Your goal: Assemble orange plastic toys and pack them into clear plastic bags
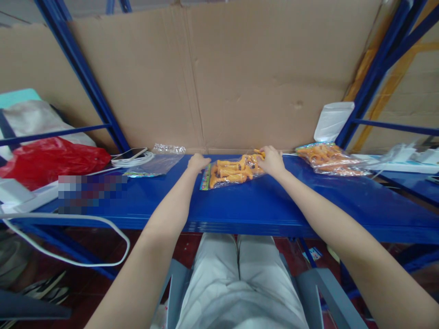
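A clear plastic bag (207, 178) with a colourful printed header lies on the blue table in front of me, with several orange-yellow plastic toys (233, 172) inside. At the bag's upper left corner rests my left hand (198, 162), its thumb stretched toward the header; its other fingers are partly hidden. My right hand (272, 161) is at the bag's right end, fingers closed around an orange-yellow piece there. Whether that piece is inside or outside the film is too small to tell.
Farther right lies another filled bag (325, 157) of orange toys, beside a power strip (398, 163). A flat clear bag (156, 162) and a coiled white cable (133, 158) lie left, near a red plastic bag (56, 160). Cardboard (240, 77) stands behind the blue table (236, 208).
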A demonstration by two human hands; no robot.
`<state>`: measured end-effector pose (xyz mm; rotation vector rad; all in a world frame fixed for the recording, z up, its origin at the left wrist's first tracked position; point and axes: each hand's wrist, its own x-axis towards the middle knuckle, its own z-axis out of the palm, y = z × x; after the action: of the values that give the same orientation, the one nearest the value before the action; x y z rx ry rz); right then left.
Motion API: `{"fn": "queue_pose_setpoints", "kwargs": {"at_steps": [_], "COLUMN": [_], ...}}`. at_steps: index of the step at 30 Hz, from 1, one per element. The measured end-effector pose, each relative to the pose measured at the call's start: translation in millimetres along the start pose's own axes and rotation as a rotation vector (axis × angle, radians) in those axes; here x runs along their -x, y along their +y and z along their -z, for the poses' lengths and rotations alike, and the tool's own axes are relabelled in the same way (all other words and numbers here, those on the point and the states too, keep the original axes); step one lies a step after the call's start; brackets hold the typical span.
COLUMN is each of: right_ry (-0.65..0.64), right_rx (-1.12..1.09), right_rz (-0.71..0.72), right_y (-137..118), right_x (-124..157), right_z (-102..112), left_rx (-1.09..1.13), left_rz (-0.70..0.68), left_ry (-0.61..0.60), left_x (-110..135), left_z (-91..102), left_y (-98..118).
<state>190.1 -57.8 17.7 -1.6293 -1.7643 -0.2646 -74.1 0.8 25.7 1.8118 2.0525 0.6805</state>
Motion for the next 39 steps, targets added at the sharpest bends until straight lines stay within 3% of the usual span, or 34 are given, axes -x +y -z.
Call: {"fn": "queue_pose_setpoints", "kwargs": {"at_steps": [5, 8, 11, 14, 20, 26, 30, 36, 39], "right_ry": [-0.059, -0.181, -0.301, -0.352, -0.305, -0.224, -0.199, -0.249, -0.325], "right_rx": [-0.104, -0.125, -0.14, -0.141, -0.002, 0.192, 0.192, -0.071, -0.126], "right_rz": [0.366, 0.583, 0.704, 0.73, 0.711, 0.537, 0.472, 0.77, 0.834], "right_y": [-18, -26, -29, -30, -29, -17, -12, -29, -39], "right_x": [11, 19, 24, 24, 22, 15, 12, 22, 29], "right_z": [1, -3, -10, -15, -12, -7, -8, -15, -17], "left_rx": [0.171, 0.338, 0.386, 0.432, 0.566, 0.557, 0.662, 0.699, 0.665], "left_rz": [0.04, 0.036, 0.028, 0.047, 0.109, 0.209, 0.206, 0.201, 0.151], "left_ry": [0.051, -0.004, -0.082, -0.109, -0.138, -0.047, -0.083, -0.156, -0.176], "left_x": [0, 3, 1, -4, -7, -9, -8, -2, 2], "left_z": [-7.4, -12.6, -15.2, -14.8, -12.7, -10.5, -9.4, -10.9, -10.5], "left_y": [2, 6, 5, 1, -2, -3, -4, 2, 4]}}
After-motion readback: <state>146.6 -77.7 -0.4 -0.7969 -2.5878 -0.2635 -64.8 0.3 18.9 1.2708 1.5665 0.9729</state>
